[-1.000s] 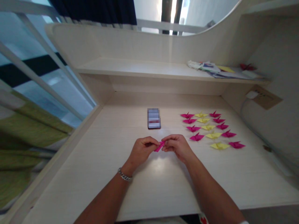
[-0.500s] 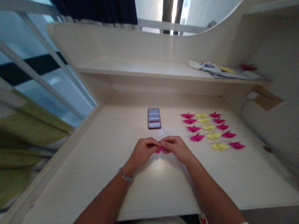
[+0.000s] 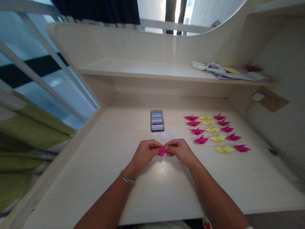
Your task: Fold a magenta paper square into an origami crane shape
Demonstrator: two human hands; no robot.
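Observation:
A small folded piece of pink paper (image 3: pixel 162 152) is pinched between my two hands, just above the desk. My left hand (image 3: pixel 147 153) grips its left side with thumb and fingers. On the other side, my right hand (image 3: pixel 178 150) pinches its upper right edge, fingers curled beneath. My fingertips cover part of the paper, so its full shape is hidden. To the right of my hands, folded paper cranes lie in rows, with a pink crane (image 3: pixel 200 140) nearest my right hand and a yellow crane (image 3: pixel 224 149) in the front row.
A phone (image 3: pixel 157 121) lies on the desk (image 3: pixel 100 171) beyond my hands. Papers (image 3: pixel 214 68) rest on the shelf (image 3: pixel 143 68) at the back. A white plug (image 3: pixel 258 96) with a cable sits in the right wall socket. Bed rails and a green curtain stand left.
My left hand has shifted slightly left, and more of the pink paper shows between my fingers. My right hand stays nearly in place. The cranes and phone have not moved.

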